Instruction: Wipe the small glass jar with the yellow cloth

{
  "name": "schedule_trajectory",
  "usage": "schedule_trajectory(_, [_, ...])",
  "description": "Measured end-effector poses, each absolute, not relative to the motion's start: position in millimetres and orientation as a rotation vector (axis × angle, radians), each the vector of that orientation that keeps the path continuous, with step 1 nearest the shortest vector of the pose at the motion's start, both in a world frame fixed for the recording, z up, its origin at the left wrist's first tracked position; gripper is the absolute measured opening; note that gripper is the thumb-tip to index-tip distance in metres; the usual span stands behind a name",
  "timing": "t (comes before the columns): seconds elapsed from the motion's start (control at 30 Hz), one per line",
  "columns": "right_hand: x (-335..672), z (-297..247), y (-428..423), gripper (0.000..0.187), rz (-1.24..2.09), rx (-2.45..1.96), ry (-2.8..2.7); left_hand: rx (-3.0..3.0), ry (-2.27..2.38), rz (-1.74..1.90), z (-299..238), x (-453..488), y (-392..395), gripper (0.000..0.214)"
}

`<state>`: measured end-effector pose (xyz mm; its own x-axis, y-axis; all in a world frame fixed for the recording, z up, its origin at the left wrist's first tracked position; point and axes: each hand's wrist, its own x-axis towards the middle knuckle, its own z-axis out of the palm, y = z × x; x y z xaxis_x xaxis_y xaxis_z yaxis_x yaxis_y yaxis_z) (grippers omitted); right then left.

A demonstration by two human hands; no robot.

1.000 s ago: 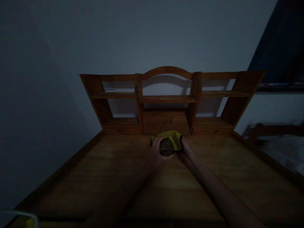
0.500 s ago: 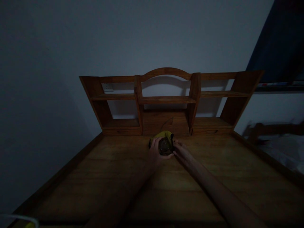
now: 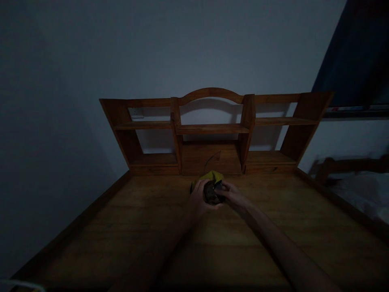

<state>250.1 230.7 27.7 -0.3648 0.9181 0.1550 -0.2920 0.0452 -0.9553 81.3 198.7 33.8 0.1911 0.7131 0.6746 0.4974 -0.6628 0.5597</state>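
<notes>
A dark, round, shiny thing like a glass or jar (image 3: pixel 209 193) is above the wooden desk, its kind hard to make out in the dim light. My left hand (image 3: pixel 199 196) wraps round its left and near side, thumb below. Just behind it shows a yellow cloth-like piece (image 3: pixel 215 175) with dark edges. My right hand (image 3: pixel 232 194) is closed at the right side, its fingertips on the dark edge beside the round opening. What exactly those fingers pinch is partly hidden.
A wooden shelf unit (image 3: pixel 212 129) stands at the back of the desk (image 3: pixel 146 211), against the wall. A thin cord (image 3: pixel 212 157) rises behind the yellow piece. At far right is a bed-like wooden frame (image 3: pixel 349 165); a pale strap (image 3: pixel 22 283) crosses the lower left corner.
My right fingers have moved left, over the edge of the round thing, and its dark rim piece has shifted inward. The left hand keeps its hold. The view has shifted slightly.
</notes>
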Motion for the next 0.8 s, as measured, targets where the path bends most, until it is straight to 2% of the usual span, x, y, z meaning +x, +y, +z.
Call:
schedule_trajectory(0.27, [246, 22, 231, 0.028, 1.170, -0.808, -1.464, 2.267, 1.160, 1.462, 34, 85, 196, 0.085])
schedule_trajectory(0.37, [250, 25, 228, 0.017, 1.036, -0.892, -1.553, 2.252, 1.145, 1.459, 32, 85, 197, 0.087])
schedule_trajectory(0.53, [255, 34, 222, 0.023, 0.811, -0.954, -1.697, 2.260, 1.145, 1.471, 35, 85, 195, 0.086])
schedule_trajectory(0.63, [250, 34, 224, 0.026, 0.870, -0.924, -1.663, 2.249, 1.185, 1.504, 38, 85, 195, 0.084])
schedule_trajectory(0.8, [240, 24, 230, 0.026, 1.342, -0.732, -1.277, 2.250, 1.212, 1.634, 36, 84, 198, 0.083])
